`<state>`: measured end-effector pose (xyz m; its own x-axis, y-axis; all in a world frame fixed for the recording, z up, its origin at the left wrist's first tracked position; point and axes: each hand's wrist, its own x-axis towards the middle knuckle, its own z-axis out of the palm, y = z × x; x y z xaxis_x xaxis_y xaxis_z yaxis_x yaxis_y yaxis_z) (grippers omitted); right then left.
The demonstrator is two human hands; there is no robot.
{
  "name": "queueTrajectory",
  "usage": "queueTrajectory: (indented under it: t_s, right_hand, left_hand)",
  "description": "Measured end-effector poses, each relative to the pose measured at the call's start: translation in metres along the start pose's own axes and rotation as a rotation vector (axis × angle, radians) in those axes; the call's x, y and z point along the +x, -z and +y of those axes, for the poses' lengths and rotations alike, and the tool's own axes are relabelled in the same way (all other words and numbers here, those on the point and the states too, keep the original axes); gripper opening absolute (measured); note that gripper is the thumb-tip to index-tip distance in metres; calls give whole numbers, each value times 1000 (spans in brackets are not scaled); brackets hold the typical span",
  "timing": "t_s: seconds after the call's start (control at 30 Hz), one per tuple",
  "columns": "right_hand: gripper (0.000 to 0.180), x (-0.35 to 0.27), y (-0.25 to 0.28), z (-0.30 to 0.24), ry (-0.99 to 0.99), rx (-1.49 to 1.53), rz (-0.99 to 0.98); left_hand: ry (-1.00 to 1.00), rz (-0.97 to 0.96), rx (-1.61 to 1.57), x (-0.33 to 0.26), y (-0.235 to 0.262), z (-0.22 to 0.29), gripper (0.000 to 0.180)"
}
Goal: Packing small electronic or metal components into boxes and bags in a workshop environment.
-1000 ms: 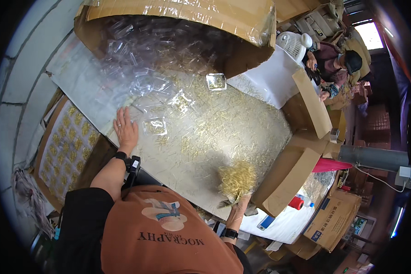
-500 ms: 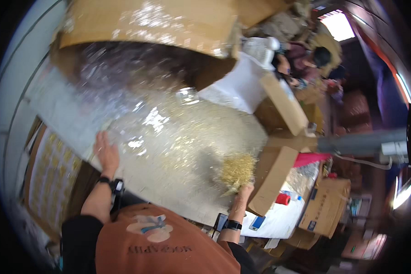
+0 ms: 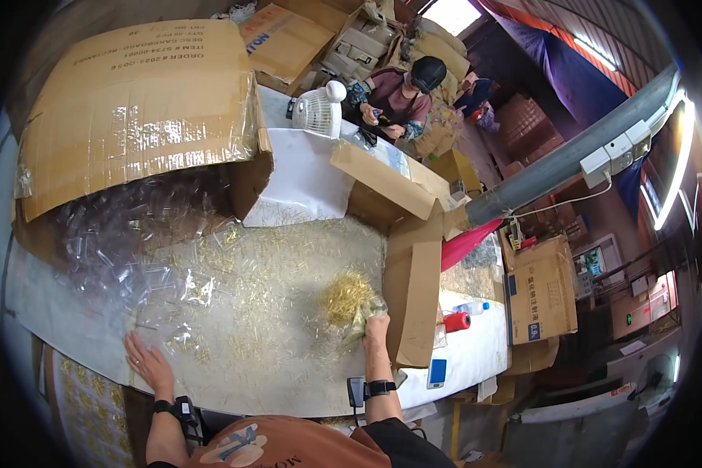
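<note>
A single wide fisheye view from the wearer's head looks steeply down on the table (image 3: 288, 366), close enough that both forearms enter from the lower edge. Beyond the table, the curved rim takes in a seated co-worker (image 3: 398, 93).

White table (image 3: 304, 187) under scattered gold pins (image 3: 265, 312)

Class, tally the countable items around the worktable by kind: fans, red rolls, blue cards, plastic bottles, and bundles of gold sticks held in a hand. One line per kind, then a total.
White fan: 1
Red roll: 1
Blue card: 1
Plastic bottle: 1
Gold stick bundle, held in the right hand: 1
Total: 5
</note>
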<state>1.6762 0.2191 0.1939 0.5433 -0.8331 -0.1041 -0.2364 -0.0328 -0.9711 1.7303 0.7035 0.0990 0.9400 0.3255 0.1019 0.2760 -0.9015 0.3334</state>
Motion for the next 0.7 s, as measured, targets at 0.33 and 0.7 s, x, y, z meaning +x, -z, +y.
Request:
queueTrajectory:
  t_s: [0.33, 0.7]
  right_hand:
    - [22, 93, -41, -15, 117, 342, 218]
    - [26, 226, -26, 29, -127, 516, 194]
  left_hand:
    - [14, -20, 41, -3, -3, -10, 58]
    - [-52, -10, 93, -2, -12, -12, 52]
